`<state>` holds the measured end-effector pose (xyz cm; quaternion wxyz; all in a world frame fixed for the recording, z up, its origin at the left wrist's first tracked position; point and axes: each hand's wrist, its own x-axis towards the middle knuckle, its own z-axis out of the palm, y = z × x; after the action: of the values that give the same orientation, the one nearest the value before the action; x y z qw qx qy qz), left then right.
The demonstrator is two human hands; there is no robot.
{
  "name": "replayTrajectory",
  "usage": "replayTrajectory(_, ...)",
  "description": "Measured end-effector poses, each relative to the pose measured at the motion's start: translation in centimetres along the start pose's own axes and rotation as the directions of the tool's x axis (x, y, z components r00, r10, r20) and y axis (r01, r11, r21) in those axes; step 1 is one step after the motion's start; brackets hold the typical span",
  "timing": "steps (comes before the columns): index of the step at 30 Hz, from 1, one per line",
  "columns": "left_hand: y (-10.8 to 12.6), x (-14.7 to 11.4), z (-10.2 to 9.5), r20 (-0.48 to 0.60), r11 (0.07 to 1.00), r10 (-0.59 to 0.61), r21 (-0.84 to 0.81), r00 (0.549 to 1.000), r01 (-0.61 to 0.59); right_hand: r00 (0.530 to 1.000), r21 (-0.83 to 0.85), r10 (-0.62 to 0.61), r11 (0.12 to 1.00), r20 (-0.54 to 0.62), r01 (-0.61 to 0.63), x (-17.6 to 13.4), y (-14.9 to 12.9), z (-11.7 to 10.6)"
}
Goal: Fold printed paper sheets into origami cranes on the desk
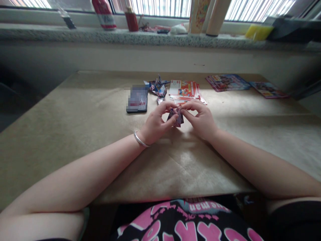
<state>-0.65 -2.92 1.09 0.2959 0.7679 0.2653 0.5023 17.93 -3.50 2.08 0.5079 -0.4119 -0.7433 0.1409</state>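
Both of my hands meet over the middle of the table, closed on one small piece of folded paper (pixel 179 121) with a dark purple and pink print. My left hand (pixel 158 121), with a silver bangle at the wrist, pinches its left side between thumb and fingers. At its upper right edge, the thumb and fingertips of my right hand (pixel 202 118) grip it. Just beyond lie several folded paper pieces (pixel 158 87) in blue and purple. A stack of red and white printed cards (pixel 185 89) lies behind my fingers.
A phone (pixel 137 98) lies left of the folded pieces. Printed booklets or packets (pixel 227 82) lie at the table's far right, with another (pixel 269 89) beside them. On the stone windowsill (pixel 150 39) stand a pink bottle (pixel 104 15), a red container (pixel 131 21) and a yellow item (pixel 259 32).
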Motion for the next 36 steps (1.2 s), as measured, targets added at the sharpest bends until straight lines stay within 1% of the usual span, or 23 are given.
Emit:
replayTrajectory(2, 0.2, 0.0, 0.1, -0.007, 1.000, -0.002, 0.023, 1.000, 0.002, 0.999, -0.017, -0.035, 0.999, -0.028, 0.034, 0.0, -0.1, 0.0)
replayTrajectory(5, 0.6, 0.1, 0.0, -0.031, 0.994, 0.001, 0.109, 1.000, 0.002, 0.995, -0.041, -0.076, 0.996, -0.070, 0.073, 0.1, -0.4, -0.1)
replayTrajectory(7, 1.0, 0.1, -0.1, -0.043, 0.988, -0.004, 0.156, 0.999, 0.010, 0.996, -0.044, -0.064, 0.997, -0.056, 0.061, 0.2, -0.7, -0.3)
replayTrajectory(10, 1.3, 0.1, -0.3, -0.063, 0.977, -0.011, 0.212, 0.998, 0.024, 0.999, -0.064, -0.038, 0.997, 0.014, 0.039, 0.2, -1.0, -0.5)
replayTrajectory(12, 1.4, 0.1, -0.3, -0.078, 0.971, 0.007, 0.238, 0.997, 0.012, 0.999, -0.078, -0.024, 0.997, 0.036, 0.027, 0.1, -1.2, -0.5)
replayTrajectory(16, 1.2, 0.1, -0.2, -0.086, 0.963, 0.066, 0.266, 0.994, -0.041, 1.000, -0.065, 0.000, 0.998, -0.019, -0.001, -0.3, -1.2, -0.2)
replayTrajectory(22, 1.2, 0.2, -0.1, -0.089, 0.961, 0.102, 0.268, 0.991, -0.075, 0.999, 0.005, -0.026, 1.000, -0.027, 0.026, -0.5, -1.2, 0.1)
replayTrajectory(26, 1.3, 0.1, -0.1, -0.092, 0.966, 0.059, 0.257, 0.994, -0.034, 0.999, 0.023, 0.000, 1.000, -0.041, 0.001, -0.5, -1.3, 0.2)
replayTrajectory(32, 1.0, -0.1, 0.0, -0.120, 0.977, 0.002, 0.212, 0.993, 0.023, 0.999, 0.005, 0.032, 0.999, -0.021, -0.032, -0.5, -1.2, 0.3)
replayTrajectory(36, 1.0, 0.0, 0.0, -0.115, 0.978, 0.041, 0.210, 0.993, -0.016, 0.996, 0.037, 0.085, 0.996, -0.029, -0.084, -0.6, -1.0, 0.5)
